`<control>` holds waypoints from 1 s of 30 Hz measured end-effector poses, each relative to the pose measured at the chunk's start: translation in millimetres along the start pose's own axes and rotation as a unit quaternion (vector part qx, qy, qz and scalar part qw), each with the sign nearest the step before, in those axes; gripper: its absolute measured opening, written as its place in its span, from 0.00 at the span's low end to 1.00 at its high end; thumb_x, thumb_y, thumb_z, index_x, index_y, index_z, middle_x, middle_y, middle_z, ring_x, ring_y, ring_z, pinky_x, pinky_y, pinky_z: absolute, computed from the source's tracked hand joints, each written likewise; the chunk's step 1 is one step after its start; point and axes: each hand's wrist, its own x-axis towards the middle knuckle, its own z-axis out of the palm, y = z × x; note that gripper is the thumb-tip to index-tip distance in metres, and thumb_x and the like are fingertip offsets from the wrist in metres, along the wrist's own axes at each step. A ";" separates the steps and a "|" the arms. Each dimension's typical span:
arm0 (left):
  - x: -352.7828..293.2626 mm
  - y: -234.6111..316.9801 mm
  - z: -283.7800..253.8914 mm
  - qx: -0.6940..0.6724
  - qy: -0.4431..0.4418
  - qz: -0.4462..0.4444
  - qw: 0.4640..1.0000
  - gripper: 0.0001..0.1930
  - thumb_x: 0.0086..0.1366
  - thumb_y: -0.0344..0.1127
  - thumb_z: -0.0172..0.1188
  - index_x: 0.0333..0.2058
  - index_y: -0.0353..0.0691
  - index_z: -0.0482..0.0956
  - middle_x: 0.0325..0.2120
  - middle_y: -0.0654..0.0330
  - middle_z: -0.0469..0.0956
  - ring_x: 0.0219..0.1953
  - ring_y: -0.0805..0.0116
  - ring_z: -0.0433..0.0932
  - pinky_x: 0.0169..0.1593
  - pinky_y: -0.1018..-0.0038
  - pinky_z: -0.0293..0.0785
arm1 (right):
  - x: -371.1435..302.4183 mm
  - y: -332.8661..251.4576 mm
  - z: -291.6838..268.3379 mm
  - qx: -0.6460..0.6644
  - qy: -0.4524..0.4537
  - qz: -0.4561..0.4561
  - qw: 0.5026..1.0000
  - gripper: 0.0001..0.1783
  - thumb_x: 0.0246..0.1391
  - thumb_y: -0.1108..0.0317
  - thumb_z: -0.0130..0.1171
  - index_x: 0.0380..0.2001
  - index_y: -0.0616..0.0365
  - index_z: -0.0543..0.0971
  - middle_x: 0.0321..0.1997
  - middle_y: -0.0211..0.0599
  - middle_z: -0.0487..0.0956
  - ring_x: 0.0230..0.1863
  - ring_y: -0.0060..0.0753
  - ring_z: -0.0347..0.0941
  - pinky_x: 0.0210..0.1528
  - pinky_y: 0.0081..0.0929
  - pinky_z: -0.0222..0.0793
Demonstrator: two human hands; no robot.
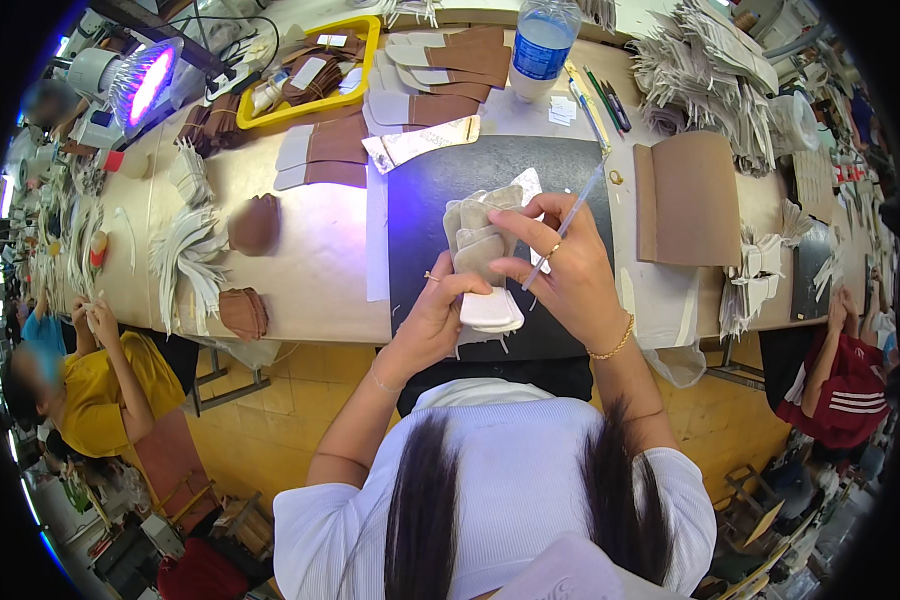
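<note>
In my left hand (430, 325), thumb on top, lies a small stack of beige and white cloth-like pieces (480, 247) with rounded ends, held over a black mat (420, 235). My right hand (575, 270) reaches onto the stack's upper right side, its fingertips touching the beige pieces. A slim translucent pen-like stick (577, 212) is tucked between the right fingers, slanting up toward the right. Under the right fingers, a white patterned piece (528, 182) shows partly behind the stack. What the right fingertips pinch is partly hidden.
Brown pieces with grey ends (320, 152) lie beyond the mat, near a yellow basket (372, 60). A water bottle (545, 48), a brown padded block (690, 200) and piled white strips (705, 85) stand around. A lit lamp (148, 85) is at left. Co-workers (120, 395) sit at both sides.
</note>
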 end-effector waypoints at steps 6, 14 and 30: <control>-1.0 1.6 -1.4 -0.020 -0.031 -0.015 0.999 0.18 0.66 0.20 0.57 0.50 0.50 0.73 0.53 0.49 0.68 0.59 0.49 0.69 0.62 0.61 0.66 | -9.2 -0.8 3.3 -0.029 0.013 -0.029 0.999 0.23 0.40 0.70 0.78 0.42 0.52 0.82 0.44 0.36 0.75 0.43 0.38 0.73 0.43 0.31 0.73; -11.1 -20.3 -10.5 -0.231 -0.072 -0.038 0.969 0.16 0.61 0.30 0.69 0.46 0.52 0.78 0.58 0.55 0.65 0.65 0.54 0.62 0.67 0.64 0.58 | -19.5 -10.6 5.6 0.134 -0.043 0.063 0.988 0.19 0.46 0.75 0.74 0.41 0.58 0.78 0.35 0.36 0.79 0.36 0.36 0.78 0.42 0.29 0.74; -7.9 -11.7 -18.0 -0.427 0.012 -0.222 0.876 0.23 0.70 0.33 0.62 0.58 0.45 0.61 0.59 0.48 0.68 0.65 0.37 0.69 0.63 0.46 0.73 | -24.8 16.2 -24.7 0.294 0.144 0.260 0.909 0.20 0.61 0.69 0.66 0.54 0.62 0.76 0.49 0.35 0.79 0.46 0.23 0.78 0.49 0.24 0.76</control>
